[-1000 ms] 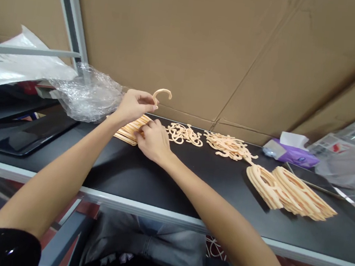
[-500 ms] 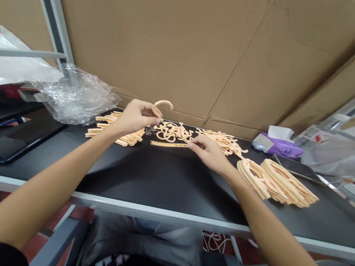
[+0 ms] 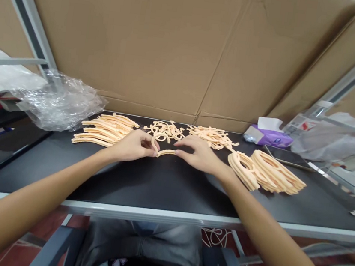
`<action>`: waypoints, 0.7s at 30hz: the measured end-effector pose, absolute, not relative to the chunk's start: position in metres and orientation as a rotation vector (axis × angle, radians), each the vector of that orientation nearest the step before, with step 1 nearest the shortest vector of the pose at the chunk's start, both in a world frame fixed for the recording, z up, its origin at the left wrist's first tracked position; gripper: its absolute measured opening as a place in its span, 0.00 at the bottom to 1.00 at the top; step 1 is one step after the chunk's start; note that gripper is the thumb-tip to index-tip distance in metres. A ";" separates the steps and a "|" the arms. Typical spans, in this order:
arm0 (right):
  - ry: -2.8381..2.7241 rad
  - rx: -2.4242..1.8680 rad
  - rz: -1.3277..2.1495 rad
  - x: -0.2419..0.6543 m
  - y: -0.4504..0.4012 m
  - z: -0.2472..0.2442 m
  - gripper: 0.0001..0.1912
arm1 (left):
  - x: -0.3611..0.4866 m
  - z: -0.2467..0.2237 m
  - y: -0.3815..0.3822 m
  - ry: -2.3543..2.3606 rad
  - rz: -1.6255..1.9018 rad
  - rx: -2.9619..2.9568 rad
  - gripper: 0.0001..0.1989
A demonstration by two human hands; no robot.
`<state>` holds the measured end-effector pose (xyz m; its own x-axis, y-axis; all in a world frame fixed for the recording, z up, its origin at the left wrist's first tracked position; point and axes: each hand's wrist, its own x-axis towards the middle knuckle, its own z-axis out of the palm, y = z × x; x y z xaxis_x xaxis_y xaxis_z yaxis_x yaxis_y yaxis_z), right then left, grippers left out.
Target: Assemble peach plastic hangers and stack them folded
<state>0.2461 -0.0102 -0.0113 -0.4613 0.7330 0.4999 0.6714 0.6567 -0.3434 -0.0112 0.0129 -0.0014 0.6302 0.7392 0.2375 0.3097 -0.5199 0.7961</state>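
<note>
On the black tabletop [image 3: 157, 189], reckoned from its centre, I record peach strips [image 3: 111, 127] at ten o'clock, hooks [image 3: 170, 130] at twelve, loose pieces [image 3: 214, 136] at one, tissue pack [image 3: 269, 138] at two, stacked pieces [image 3: 276, 173] at three.

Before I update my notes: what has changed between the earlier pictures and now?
The right hand took a strip from the leftmost pile and carried it rightward; the left hand lowered its hook to the strip's end. Unchanged: the left grip on the hook, the tissue box, the stacked pieces.
</note>
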 end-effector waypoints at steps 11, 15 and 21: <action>-2.490 -1.106 0.114 0.224 -0.003 -0.017 0.10 | -0.013 -0.006 0.018 0.876 0.690 2.085 0.09; -2.542 -1.190 0.257 0.222 -0.003 -0.004 0.12 | -0.013 -0.007 0.018 0.847 0.717 2.066 0.07; -2.450 -1.225 0.645 0.218 -0.015 0.013 0.11 | -0.009 -0.008 0.016 0.838 0.769 1.983 0.10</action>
<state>0.2183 -0.0148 0.0135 -0.5782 0.8114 0.0856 0.6640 0.5290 -0.5285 -0.0091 0.0165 -0.0076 0.5902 0.7805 0.2062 0.2729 -0.4333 0.8589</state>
